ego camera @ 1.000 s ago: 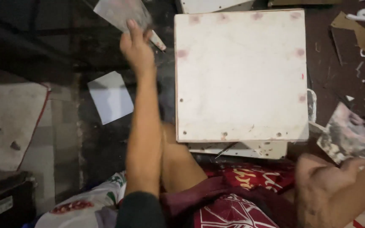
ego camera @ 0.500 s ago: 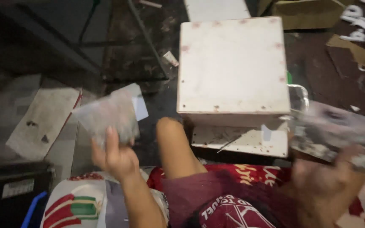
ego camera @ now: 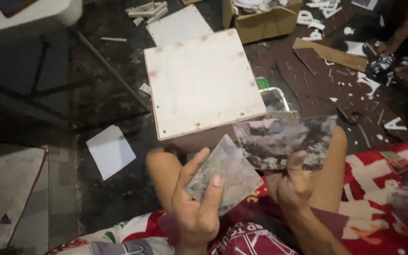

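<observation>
The left hand (ego camera: 195, 210) grips a small square tile (ego camera: 224, 175) between thumb and fingers — a thin, flat piece, mottled grey with pinkish blotches, turned so one corner points up like a diamond. The right hand (ego camera: 294, 185) pinches a longer rectangular tile (ego camera: 285, 141) by its lower edge, thumb pressed on its face; this one is darker, with a cloudy grey, black and pale pink marbled pattern. The two pieces are held above the person's lap, their near edges just beside each other, the rectangular one slightly higher. Right behind them sits a square white board (ego camera: 201, 82) with faint pink stains along its edges, resting on a low block. A blank white sheet (ego camera: 111, 151) lies on the dark floor to the left — well apart from both hands.
</observation>
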